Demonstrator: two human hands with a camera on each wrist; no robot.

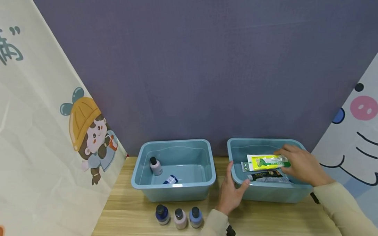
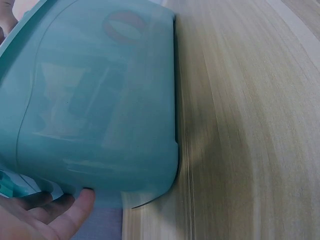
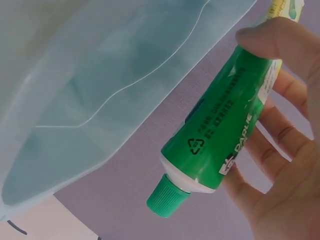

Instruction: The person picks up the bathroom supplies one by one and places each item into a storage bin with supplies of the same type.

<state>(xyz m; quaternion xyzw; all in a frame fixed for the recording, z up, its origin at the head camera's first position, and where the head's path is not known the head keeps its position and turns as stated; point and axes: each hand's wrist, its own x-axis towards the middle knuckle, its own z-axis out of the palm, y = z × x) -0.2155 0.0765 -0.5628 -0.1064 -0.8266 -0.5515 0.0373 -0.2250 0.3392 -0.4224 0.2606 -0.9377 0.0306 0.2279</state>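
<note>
Over the right-hand blue bin [image 1: 269,191], my right hand [image 1: 298,164] pinches a yellow, white and green toothpaste tube [image 1: 265,162] between thumb and fingers. The right wrist view shows the tube's green capped end [image 3: 215,120]; its cap is on. A black tube [image 1: 266,174] with a pale cap lies in that bin, beside a pale, partly covered packet [image 1: 274,180]. Part of another green item [image 1: 245,166] shows under the held tube. My left hand [image 1: 230,194] holds the bin's front left corner, fingers along the side and thumb at the front.
To the left stands a second blue bin [image 1: 176,192] with a pink-white bottle [image 1: 156,167] and a blue-and-white bottle [image 1: 170,180] inside. In front of it are a dark blue bottle [image 1: 162,215], a pale pink bottle [image 1: 180,219] and a light blue bottle [image 1: 196,218] on the wooden table [image 1: 126,210].
</note>
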